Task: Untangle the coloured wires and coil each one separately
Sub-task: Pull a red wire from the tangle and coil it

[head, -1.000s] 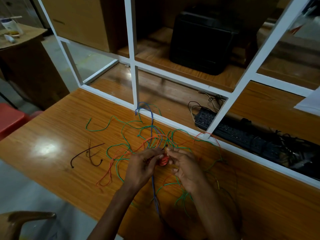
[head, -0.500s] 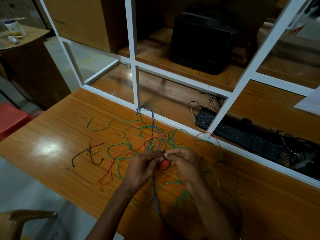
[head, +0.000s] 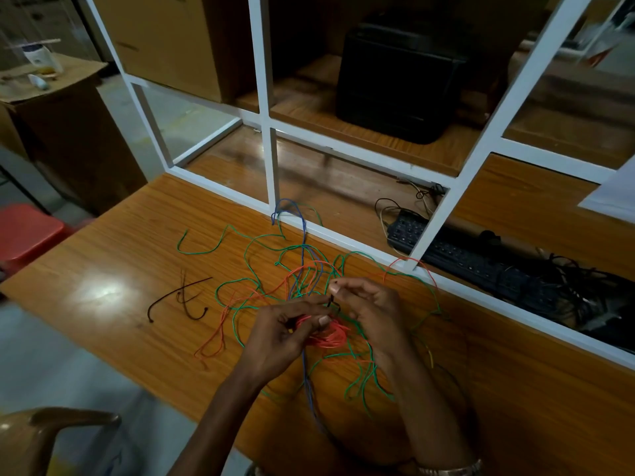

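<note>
Near the table (head: 515, 389) front edge: a red wire coil (head: 326, 334) is pinched by the left hand (head: 285, 334).
Right hand (head: 371, 310): closed on a thin dark wire end (head: 334, 301) just above the coil.

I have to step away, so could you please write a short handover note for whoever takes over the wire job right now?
Left hand: pinching the small red coil just above the table.
Right hand: fingertips closed on a thin dark wire end beside that coil.
Green wire, blue wire and loose red strands lie tangled around both hands.
Dark brown wires lie apart to the left, uncoiled.
Done: red partly coiled.
Left: finish red, separate and coil green, blue and the dark wires.
</note>
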`<action>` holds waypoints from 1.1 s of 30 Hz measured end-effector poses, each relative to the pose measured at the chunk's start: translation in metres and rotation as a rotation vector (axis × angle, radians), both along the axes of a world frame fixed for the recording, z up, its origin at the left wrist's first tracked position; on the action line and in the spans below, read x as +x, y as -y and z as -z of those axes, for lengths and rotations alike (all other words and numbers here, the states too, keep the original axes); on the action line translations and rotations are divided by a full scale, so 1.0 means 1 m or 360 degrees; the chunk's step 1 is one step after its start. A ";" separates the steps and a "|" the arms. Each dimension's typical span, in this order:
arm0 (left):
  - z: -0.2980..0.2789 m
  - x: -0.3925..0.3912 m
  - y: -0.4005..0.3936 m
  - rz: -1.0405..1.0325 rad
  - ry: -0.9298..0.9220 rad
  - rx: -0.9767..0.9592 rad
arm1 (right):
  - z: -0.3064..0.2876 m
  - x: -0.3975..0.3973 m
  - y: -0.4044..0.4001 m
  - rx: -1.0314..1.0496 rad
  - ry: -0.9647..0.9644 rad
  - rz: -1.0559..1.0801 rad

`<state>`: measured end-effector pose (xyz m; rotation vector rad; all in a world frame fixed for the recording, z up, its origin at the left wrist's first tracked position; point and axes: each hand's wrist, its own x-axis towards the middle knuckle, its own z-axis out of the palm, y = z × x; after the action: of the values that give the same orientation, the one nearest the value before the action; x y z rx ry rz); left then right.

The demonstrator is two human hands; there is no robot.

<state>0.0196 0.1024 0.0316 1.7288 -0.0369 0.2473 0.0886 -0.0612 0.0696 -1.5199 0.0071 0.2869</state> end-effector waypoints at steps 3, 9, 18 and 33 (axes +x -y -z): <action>-0.003 -0.008 0.003 0.0041 0.0001 -0.0032 | -0.003 0.003 0.003 -0.0014 -0.0012 0.0073; -0.006 -0.025 0.016 0.0132 -0.0125 -0.0319 | -0.017 0.029 0.020 0.0017 0.0059 0.0411; 0.011 -0.025 0.017 0.0168 -0.0364 -0.0193 | -0.031 0.010 0.013 -0.0249 0.0590 -0.0064; -0.006 -0.030 0.016 0.0172 -0.0407 -0.0507 | -0.043 0.031 0.002 -0.0342 0.0729 -0.0052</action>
<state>-0.0103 0.0867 0.0374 1.4241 0.0920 -0.0480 0.1195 -0.0630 0.1123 -1.7713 -0.3599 -0.0432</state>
